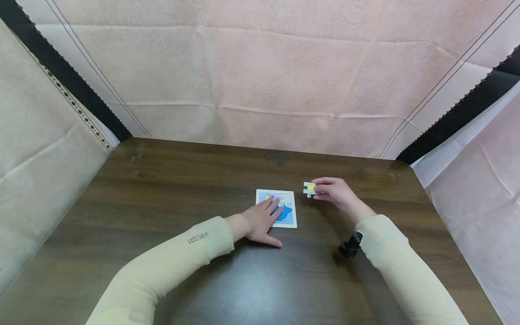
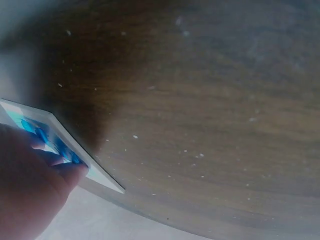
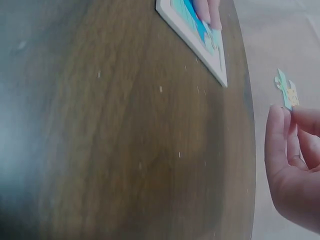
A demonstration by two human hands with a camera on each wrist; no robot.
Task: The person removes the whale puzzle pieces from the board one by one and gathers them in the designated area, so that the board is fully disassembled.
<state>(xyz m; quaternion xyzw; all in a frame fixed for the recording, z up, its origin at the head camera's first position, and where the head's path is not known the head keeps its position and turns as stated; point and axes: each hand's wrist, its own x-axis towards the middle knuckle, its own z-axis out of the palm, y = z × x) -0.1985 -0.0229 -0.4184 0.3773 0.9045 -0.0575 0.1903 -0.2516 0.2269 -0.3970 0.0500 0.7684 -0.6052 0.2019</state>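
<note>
A white-framed jigsaw puzzle with a blue picture lies flat on the dark wooden table. My left hand rests on it, fingers spread across the picture and hiding part of it; the thumb lies off the frame's near edge. To the right of the puzzle, my right hand pinches a puzzle piece with a yellow figure on pale blue between thumb and fingertips. In the right wrist view the piece is held up edge-on, apart from the puzzle frame.
The brown tabletop stretches around both hands, with small pale specks on it. Pale cloth hangs behind the far edge and at both sides. A black wrist camera sits at the right cuff.
</note>
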